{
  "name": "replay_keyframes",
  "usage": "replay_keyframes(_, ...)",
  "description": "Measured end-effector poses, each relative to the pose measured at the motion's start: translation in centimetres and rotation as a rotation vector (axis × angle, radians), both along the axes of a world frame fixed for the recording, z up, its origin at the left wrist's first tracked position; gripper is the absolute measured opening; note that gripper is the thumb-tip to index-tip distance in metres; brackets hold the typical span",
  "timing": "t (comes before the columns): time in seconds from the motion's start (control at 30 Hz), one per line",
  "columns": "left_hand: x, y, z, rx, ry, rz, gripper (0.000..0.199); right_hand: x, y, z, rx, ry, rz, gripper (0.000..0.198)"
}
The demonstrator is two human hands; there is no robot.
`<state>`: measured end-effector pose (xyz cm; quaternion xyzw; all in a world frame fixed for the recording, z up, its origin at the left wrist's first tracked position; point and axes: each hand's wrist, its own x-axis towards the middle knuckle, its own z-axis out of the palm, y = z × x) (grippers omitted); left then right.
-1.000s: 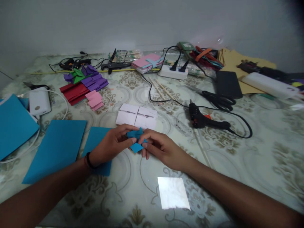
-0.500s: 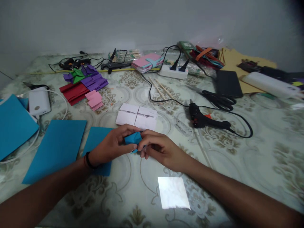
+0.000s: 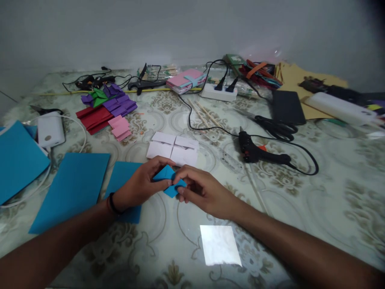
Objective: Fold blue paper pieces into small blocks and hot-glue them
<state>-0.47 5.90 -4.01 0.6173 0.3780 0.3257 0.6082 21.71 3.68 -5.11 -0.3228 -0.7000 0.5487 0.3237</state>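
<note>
Between my two hands is a small folded piece of blue paper (image 3: 165, 172), held just above the table with its corners pointing out. My left hand (image 3: 147, 176) pinches its left side, thumb in front and fingers behind. From the other side my right hand (image 3: 204, 186) grips the lower right flap between thumb and fingers. Some of the paper is hidden by the fingers. Right behind my hands lies a folded white paper (image 3: 173, 148). Flat blue sheets (image 3: 75, 184) rest to the left, one partly under my left wrist.
A black glue gun (image 3: 261, 152) with its cord lies right, near black-handled scissors (image 3: 276, 126) and a dark box (image 3: 288, 106). Folded red paper (image 3: 94, 118), purple paper (image 3: 120, 104) and pink paper (image 3: 120, 127) sit back left. A white power strip (image 3: 219, 93) stands at the back.
The blue paper has turned in my hands, and its lower flap now spreads open toward the right. My right thumb has shifted onto that flap.
</note>
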Motion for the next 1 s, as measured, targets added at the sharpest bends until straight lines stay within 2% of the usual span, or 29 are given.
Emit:
replay_keyframes(0.3, 0.02, -0.15, 0.00, 0.050, 0.057, -0.002, 0.035, 0.04, 0.03, 0.51, 0.175, -0.038, 0.007, 0.007)
replay_keyframes(0.5, -0.04, -0.07, -0.28, 0.045, 0.014, -0.009, 0.035, -0.30, -0.13, 0.58, 0.290, -0.128, -0.054, 0.013)
replay_keyframes(0.77, 0.08, -0.10, 0.11, 0.017, -0.012, -0.016, 0.034, -0.27, -0.45, 0.47, 0.261, -0.234, -0.039, 0.021)
replay_keyframes(1.0, -0.04, -0.17, -0.06, 0.024, 0.030, -0.021, 0.035, -0.15, -0.21, 0.38, 0.293, -0.175, -0.001, 0.019)
